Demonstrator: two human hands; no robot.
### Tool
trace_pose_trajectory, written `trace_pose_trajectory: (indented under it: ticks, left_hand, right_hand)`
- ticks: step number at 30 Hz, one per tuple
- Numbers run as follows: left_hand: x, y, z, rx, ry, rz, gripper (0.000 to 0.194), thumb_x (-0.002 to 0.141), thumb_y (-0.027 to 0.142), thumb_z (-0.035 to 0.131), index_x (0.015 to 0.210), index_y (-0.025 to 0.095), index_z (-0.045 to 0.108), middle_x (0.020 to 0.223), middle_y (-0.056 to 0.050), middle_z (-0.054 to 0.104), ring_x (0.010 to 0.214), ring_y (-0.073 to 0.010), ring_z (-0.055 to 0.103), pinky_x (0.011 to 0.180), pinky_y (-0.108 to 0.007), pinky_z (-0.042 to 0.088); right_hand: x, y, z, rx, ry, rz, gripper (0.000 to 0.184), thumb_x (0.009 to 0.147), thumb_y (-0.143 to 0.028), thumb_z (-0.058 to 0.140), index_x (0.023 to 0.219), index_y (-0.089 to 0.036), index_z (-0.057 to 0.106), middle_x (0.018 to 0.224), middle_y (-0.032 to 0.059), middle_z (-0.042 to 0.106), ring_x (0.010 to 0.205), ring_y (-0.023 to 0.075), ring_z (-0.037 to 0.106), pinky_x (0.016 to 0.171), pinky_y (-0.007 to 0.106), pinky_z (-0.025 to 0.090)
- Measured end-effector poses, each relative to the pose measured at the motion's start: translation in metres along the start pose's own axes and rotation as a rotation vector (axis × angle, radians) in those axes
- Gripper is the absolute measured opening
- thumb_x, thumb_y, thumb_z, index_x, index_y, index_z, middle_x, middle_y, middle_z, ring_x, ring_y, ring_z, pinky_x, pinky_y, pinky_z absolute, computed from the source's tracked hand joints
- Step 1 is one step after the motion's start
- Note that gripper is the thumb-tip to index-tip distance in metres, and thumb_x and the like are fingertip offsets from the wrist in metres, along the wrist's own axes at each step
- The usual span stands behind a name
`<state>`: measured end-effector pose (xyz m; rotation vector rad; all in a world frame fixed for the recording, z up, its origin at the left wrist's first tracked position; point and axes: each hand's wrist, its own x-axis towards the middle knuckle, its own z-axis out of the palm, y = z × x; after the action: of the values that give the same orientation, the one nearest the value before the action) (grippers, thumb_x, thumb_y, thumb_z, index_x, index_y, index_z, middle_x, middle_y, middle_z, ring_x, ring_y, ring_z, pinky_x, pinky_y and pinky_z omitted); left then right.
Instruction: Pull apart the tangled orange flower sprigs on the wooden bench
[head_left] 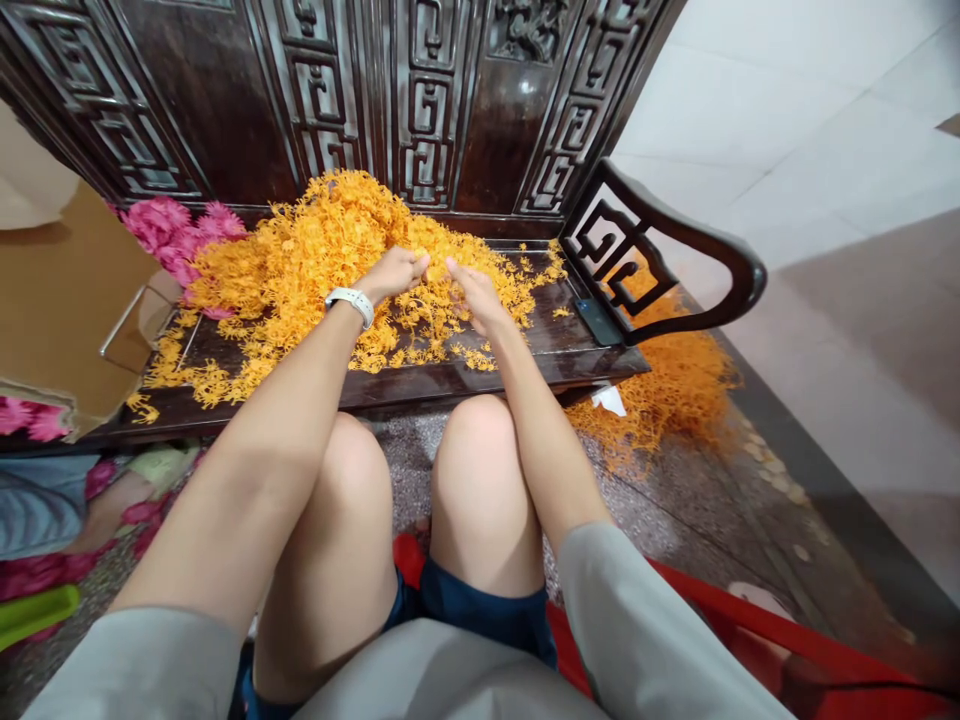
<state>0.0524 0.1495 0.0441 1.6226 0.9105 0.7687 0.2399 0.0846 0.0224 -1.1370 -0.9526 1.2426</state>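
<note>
A large heap of orange artificial flower pieces (330, 235) lies on the dark wooden bench (555, 350) in front of me. My left hand (397, 273), with a white band on its wrist, is over the heap, its fingers curled and pinched together. Just right of it, my right hand (478, 295) has its fingertips drawn together and pointing toward the left hand. A small gap separates the two hands. Whatever sits in either pinch is too small to make out among the orange pieces behind.
Pink artificial flowers (172, 235) and a cardboard box (75, 300) are at left. A phone (598, 322) lies by the bench's carved armrest (675, 260). More orange strands (660, 390) pile on the floor at right. A green plastic object (37, 615) is lower left.
</note>
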Motion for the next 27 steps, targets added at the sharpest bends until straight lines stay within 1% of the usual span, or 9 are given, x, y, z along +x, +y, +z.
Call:
trace_pose_trajectory:
  ticks: [3,6,9,12,16,19,22,25,27]
  left_hand:
    - [0.001,-0.007,0.002,0.146,0.119,-0.007,0.045,0.102,0.043,0.071,0.063,0.022,0.065,0.049,-0.004,0.055,0.049,-0.0154,0.046,0.056,-0.030,0.040]
    - [-0.001,-0.006,0.003,0.166,0.125,-0.021,0.045,0.104,0.036,0.067,0.062,0.021,0.068,0.049,-0.001,0.048,0.049,-0.0147,0.040,0.059,-0.031,0.037]
    - [-0.002,-0.005,0.001,0.225,0.096,0.003,0.043,0.104,0.034,0.065,0.064,0.020,0.070,0.052,0.001,0.045,0.051,-0.0146,0.037,0.060,-0.031,0.036]
    - [0.001,-0.010,-0.004,0.351,0.195,0.025,0.036,0.102,0.031,0.065,0.069,0.019,0.073,0.058,-0.002,0.052,0.059,-0.0171,0.047,0.067,-0.033,0.042]
    - [0.012,-0.016,-0.004,0.395,0.422,0.036,0.035,0.102,0.030,0.065,0.068,0.020,0.065,0.064,-0.005,0.058,0.071,-0.0208,0.058,0.076,-0.036,0.047]
    - [0.024,-0.015,0.005,0.393,0.503,0.042,0.035,0.102,0.029,0.064,0.068,0.021,0.060,0.066,-0.006,0.059,0.076,-0.0226,0.060,0.075,-0.036,0.046]
    - [0.033,-0.018,0.009,0.363,0.617,0.000,0.030,0.104,0.030,0.061,0.074,0.022,0.062,0.079,-0.009,0.068,0.087,-0.0257,0.065,0.078,-0.037,0.045]
    - [0.035,-0.029,-0.001,0.329,0.664,-0.065,0.031,0.106,0.033,0.062,0.078,0.022,0.065,0.086,-0.012,0.071,0.091,-0.0268,0.067,0.083,-0.039,0.047]
    - [0.035,-0.036,-0.010,0.275,0.626,0.003,0.038,0.110,0.042,0.061,0.079,0.020,0.067,0.083,-0.010,0.068,0.086,-0.0247,0.066,0.082,-0.038,0.048]
  right_hand:
    - [0.001,0.004,0.000,-0.288,-0.048,-0.177,0.064,0.079,-0.072,0.092,0.068,-0.023,0.052,0.060,-0.0079,0.037,0.059,0.0087,0.031,0.051,0.023,0.033]
    - [0.003,0.005,-0.001,-0.453,-0.104,-0.272,0.065,0.082,-0.074,0.089,0.065,-0.023,0.052,0.060,-0.0075,0.036,0.062,0.0102,0.028,0.055,0.026,0.027]
    - [0.007,0.004,-0.007,-0.609,-0.161,-0.325,0.067,0.089,-0.078,0.079,0.065,-0.023,0.051,0.062,-0.0059,0.039,0.064,0.0116,0.033,0.060,0.029,0.029]
    - [0.010,0.000,-0.011,-0.756,-0.071,-0.421,0.067,0.101,-0.080,0.061,0.068,-0.023,0.048,0.066,-0.0028,0.046,0.068,0.0146,0.043,0.068,0.032,0.035]
    - [0.005,-0.011,0.002,-0.861,0.097,-0.681,0.058,0.115,-0.070,0.036,0.082,-0.024,0.049,0.077,0.0012,0.054,0.076,0.0181,0.050,0.078,0.036,0.044]
    - [-0.012,-0.026,0.027,-0.943,0.066,-0.856,0.056,0.118,-0.065,0.030,0.089,-0.024,0.054,0.085,0.0045,0.058,0.084,0.0201,0.058,0.085,0.038,0.050]
    - [-0.041,-0.046,0.046,-0.933,0.075,-0.991,0.063,0.119,-0.064,0.023,0.097,-0.021,0.063,0.095,0.0084,0.061,0.098,0.0233,0.067,0.094,0.043,0.056]
    - [-0.062,-0.063,0.044,-0.839,0.175,-1.067,0.077,0.118,-0.065,0.009,0.118,-0.018,0.071,0.114,0.0134,0.061,0.122,0.0308,0.070,0.105,0.055,0.058]
    - [-0.057,-0.067,0.029,-0.819,0.238,-1.058,0.088,0.114,-0.068,0.000,0.138,-0.019,0.068,0.130,0.0168,0.058,0.141,0.0379,0.064,0.113,0.064,0.055]
